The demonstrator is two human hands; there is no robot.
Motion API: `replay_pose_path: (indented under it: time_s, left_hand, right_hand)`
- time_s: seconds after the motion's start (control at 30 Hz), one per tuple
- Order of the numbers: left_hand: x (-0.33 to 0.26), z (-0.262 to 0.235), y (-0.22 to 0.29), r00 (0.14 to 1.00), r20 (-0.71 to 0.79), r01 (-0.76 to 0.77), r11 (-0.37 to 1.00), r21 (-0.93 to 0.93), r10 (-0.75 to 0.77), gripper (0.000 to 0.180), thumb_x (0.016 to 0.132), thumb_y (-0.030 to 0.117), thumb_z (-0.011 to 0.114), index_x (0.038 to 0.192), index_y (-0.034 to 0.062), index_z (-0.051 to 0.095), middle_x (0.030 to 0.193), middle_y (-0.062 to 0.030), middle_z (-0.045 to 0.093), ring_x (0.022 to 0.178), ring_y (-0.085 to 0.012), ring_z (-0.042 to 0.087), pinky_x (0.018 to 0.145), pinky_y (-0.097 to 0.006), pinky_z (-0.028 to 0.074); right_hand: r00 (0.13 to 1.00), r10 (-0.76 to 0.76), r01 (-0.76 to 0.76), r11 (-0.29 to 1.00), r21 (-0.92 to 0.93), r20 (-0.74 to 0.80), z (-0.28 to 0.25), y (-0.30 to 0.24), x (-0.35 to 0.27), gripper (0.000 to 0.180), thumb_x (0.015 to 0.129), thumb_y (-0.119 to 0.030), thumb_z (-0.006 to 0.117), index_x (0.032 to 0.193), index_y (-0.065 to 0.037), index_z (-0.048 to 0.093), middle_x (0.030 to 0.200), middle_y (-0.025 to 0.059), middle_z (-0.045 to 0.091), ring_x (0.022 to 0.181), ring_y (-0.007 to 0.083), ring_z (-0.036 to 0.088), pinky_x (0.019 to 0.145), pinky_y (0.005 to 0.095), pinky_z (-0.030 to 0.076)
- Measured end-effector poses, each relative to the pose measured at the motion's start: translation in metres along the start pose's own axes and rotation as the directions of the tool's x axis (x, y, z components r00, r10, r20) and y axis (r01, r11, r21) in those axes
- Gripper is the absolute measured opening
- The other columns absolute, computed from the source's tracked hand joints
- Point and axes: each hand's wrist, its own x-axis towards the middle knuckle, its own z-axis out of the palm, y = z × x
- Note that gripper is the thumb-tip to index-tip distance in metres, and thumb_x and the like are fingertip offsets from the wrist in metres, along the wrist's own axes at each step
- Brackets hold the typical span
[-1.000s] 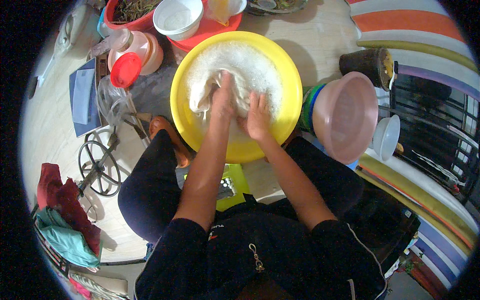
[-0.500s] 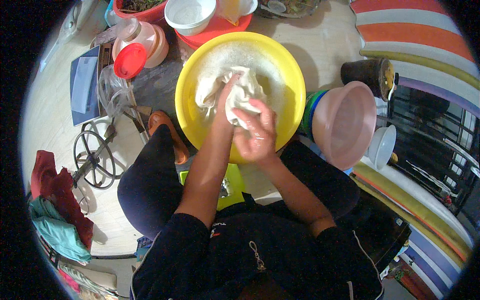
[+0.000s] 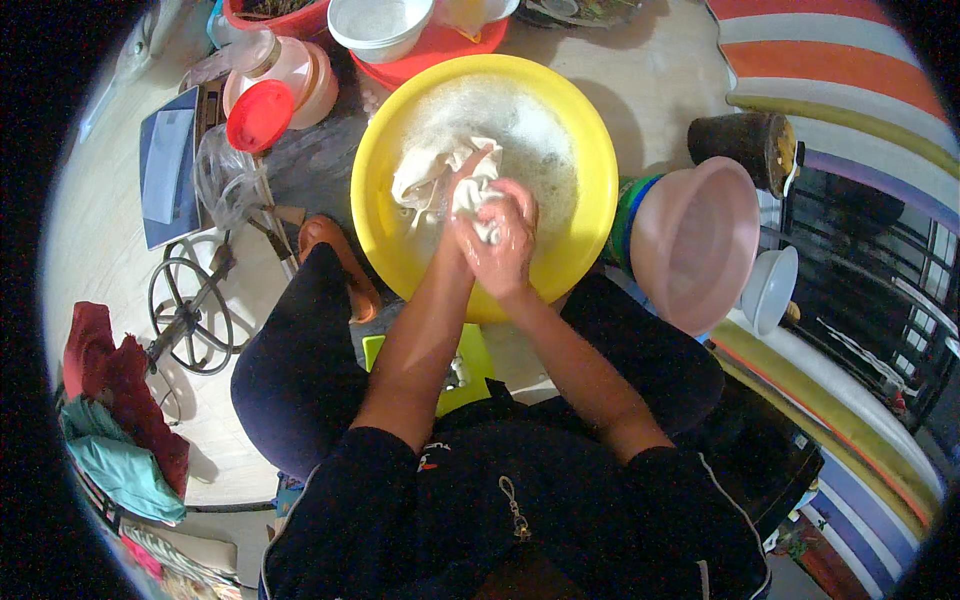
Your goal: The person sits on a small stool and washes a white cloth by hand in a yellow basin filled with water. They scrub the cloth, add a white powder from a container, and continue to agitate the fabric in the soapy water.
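Observation:
A wide yellow basin (image 3: 372, 240) holds soapy, foamy water (image 3: 525, 105). In it lies a wet, cream-white cloth (image 3: 425, 172), bunched up, with part of it draped over the left side of my left hand. My left hand (image 3: 472, 187) reaches into the folds and is closed on the cloth; some of its fingers are hidden. Pressed against it from the right, my right hand (image 3: 508, 243) has its wet fingers curled round a bunched part of the same cloth.
A pink tub (image 3: 695, 250) and a small white bowl (image 3: 768, 290) stand right of the basin. Behind it are a white bowl (image 3: 380, 28) and a red lid (image 3: 440, 52). A valve wheel (image 3: 188, 315) and an orange slipper (image 3: 338, 265) are at the left.
My right hand was open with fingers spread beside the cloth; now its fingers are closed round it. The cloth is gathered tighter between my hands, and more foamy water shows at the right.

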Motion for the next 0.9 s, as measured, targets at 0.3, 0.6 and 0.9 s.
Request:
replay_pose_path:
  time_s: [0.3, 0.6, 0.9]
  left_hand:
    - [-0.016, 0.043, 0.006, 0.914, -0.363, -0.063, 0.948, 0.313, 0.181, 0.028, 0.082, 0.019, 0.055, 0.098, -0.004, 0.056, 0.088, -0.0117, 0.06, 0.074, -0.0208, 0.058, 0.066, -0.032, 0.047]
    - [0.019, -0.008, -0.012, 0.904, -0.043, -0.156, 0.421, 0.893, 0.426, 0.055, 0.085, 0.032, 0.055, 0.128, 0.0018, 0.04, 0.13, -0.0132, 0.043, 0.121, -0.0249, 0.038, 0.1, -0.034, 0.029]
    - [0.013, 0.005, 0.008, 0.975, 0.09, 0.216, 0.952, -0.218, -0.201, 0.04, 0.084, 0.033, 0.059, 0.113, 0.0058, 0.052, 0.104, -0.013, 0.057, 0.088, -0.0217, 0.059, 0.072, -0.034, 0.051]
  right_hand:
    - [0.835, 0.543, -0.546, 0.838, -0.017, -0.086, 0.0, 0.092, 0.011, 0.026, 0.078, -0.025, 0.064, 0.083, -0.002, 0.053, 0.087, 0.0129, 0.057, 0.079, 0.0244, 0.053, 0.071, 0.0325, 0.041]
    - [0.677, 0.697, -0.494, 0.668, -0.556, 0.236, 0.028, 0.114, -0.016, 0.035, 0.086, -0.029, 0.051, 0.101, 0.002, 0.056, 0.097, 0.0248, 0.058, 0.09, 0.0377, 0.055, 0.079, 0.0477, 0.043]
    - [0.957, 0.277, -0.288, 0.943, 0.164, 0.087, -0.033, 0.014, -0.001, 0.043, 0.073, -0.012, 0.071, 0.111, -0.001, 0.054, 0.098, 0.0116, 0.055, 0.09, 0.022, 0.052, 0.081, 0.0329, 0.043]
